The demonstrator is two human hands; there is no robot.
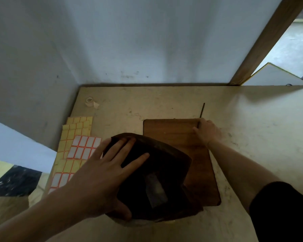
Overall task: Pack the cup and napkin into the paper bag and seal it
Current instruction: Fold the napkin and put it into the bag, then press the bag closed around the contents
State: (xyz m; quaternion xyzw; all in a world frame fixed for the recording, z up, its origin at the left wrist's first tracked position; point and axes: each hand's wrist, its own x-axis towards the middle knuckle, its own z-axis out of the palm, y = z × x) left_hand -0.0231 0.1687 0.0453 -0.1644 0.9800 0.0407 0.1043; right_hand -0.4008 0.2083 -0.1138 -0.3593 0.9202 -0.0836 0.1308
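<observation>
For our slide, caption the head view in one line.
Left hand steadies the open paper bag while right hand grasps a thin stick.

paper bag (156,173) ×1 at 6 o'clock | wooden board (171,135) ×1 | label sheets (77,147) ×3 (overlapping) at 9 o'clock | tape roll (89,101) ×1 at 10 o'clock | hands: left hand (101,175), right hand (206,131) ×2
</observation>
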